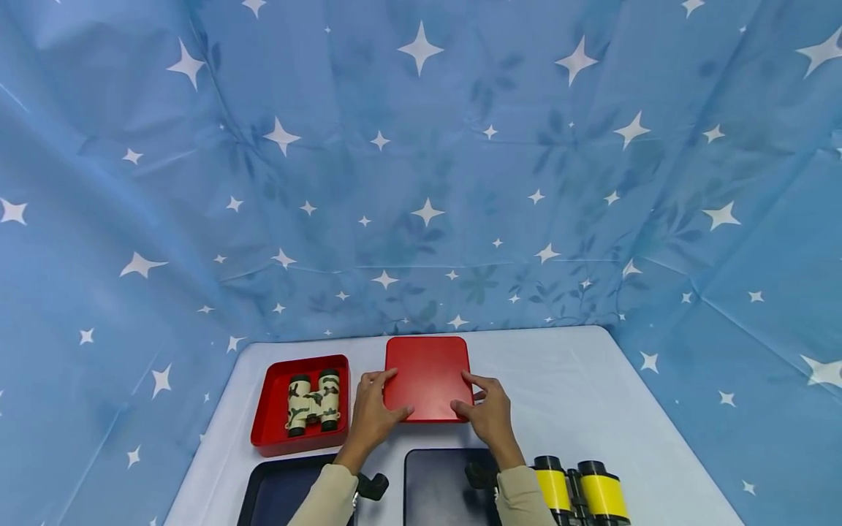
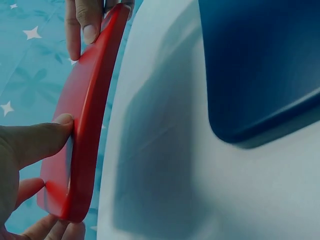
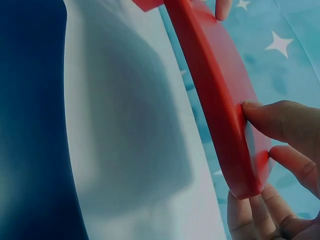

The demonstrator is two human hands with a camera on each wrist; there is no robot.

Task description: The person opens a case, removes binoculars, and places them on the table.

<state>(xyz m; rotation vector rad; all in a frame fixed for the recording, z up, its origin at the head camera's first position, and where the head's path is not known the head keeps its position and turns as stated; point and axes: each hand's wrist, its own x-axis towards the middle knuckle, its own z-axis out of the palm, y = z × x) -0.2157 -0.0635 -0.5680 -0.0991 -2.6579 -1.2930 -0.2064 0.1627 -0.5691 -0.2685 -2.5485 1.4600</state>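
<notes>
In the head view both hands hold a shallow red tray (image 1: 427, 378) with rounded corners at the back middle of the white table. My left hand (image 1: 376, 413) grips its left side, thumb on the near face and fingers round the edge. My right hand (image 1: 488, 410) grips the right side in the same manner. Both wrist views show the red tray (image 2: 92, 115) raised off the table, its shadow on the cloth. The right thumb presses the face of the tray (image 3: 212, 100), with fingertips under its end.
To the left stands a red tray (image 1: 263, 431) holding camouflage binoculars (image 1: 313, 402). Two dark blue trays (image 1: 283, 493) (image 1: 447, 486) lie at the front, partly behind the forearms. Yellow and black binoculars (image 1: 601, 495) rest front right. A starry blue curtain (image 1: 421, 168) hangs behind the table.
</notes>
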